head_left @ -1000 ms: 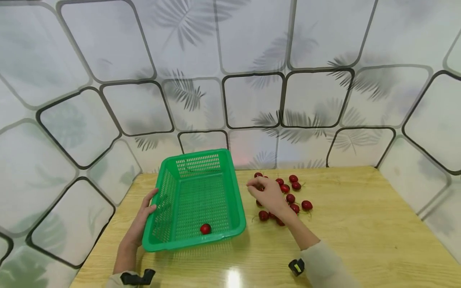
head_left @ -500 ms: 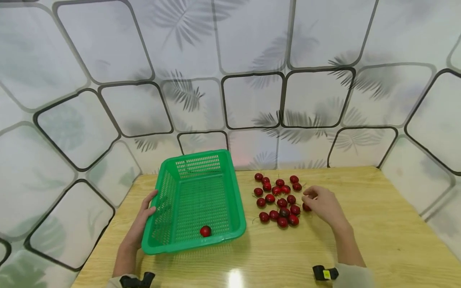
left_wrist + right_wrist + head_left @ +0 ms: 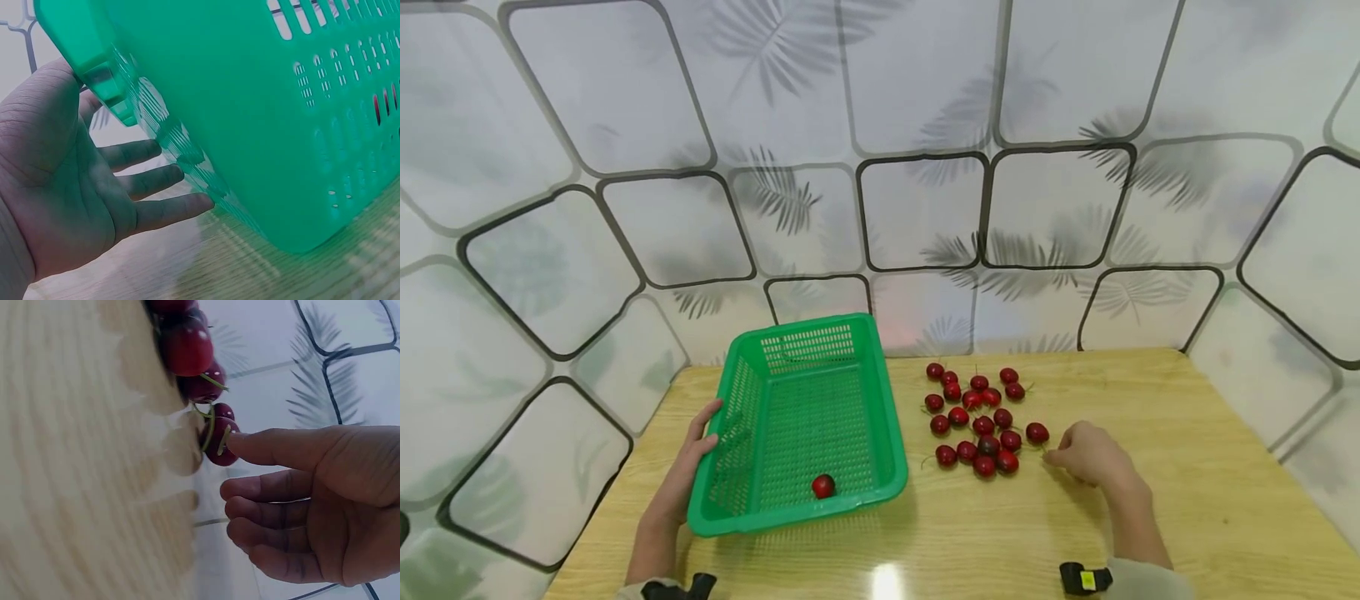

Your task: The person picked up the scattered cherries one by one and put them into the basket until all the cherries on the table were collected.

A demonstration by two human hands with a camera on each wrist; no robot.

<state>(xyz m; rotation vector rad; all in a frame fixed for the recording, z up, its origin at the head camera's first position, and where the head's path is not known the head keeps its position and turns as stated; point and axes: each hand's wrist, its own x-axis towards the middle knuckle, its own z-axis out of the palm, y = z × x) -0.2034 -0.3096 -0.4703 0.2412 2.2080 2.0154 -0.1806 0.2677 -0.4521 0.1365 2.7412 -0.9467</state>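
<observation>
A green plastic basket (image 3: 895,433) stands at the left of the table with one cherry (image 3: 823,487) inside, near its front wall. My left hand (image 3: 681,483) rests against the basket's left side. In the left wrist view its fairly straight fingers (image 3: 165,212) touch the outer wall, the thumb hidden behind the rim. At right, my right hand (image 3: 1093,458) is beside the rightmost cherry (image 3: 1037,433), thumb tip at its stem. The right wrist view shows a gap between thumb and loosely curved fingers (image 3: 250,509), and the thumb overlaps the cherry.
Several dark red cherries (image 3: 958,417) with stems lie loosely grouped right of the basket on the wooden table (image 3: 970,542). A patterned wall covering (image 3: 925,217) rises behind the table and along both sides.
My right hand has gone from above the cherry group rightward to the outermost cherry, then lower and slightly farther right beside it. My left hand stays at the basket.
</observation>
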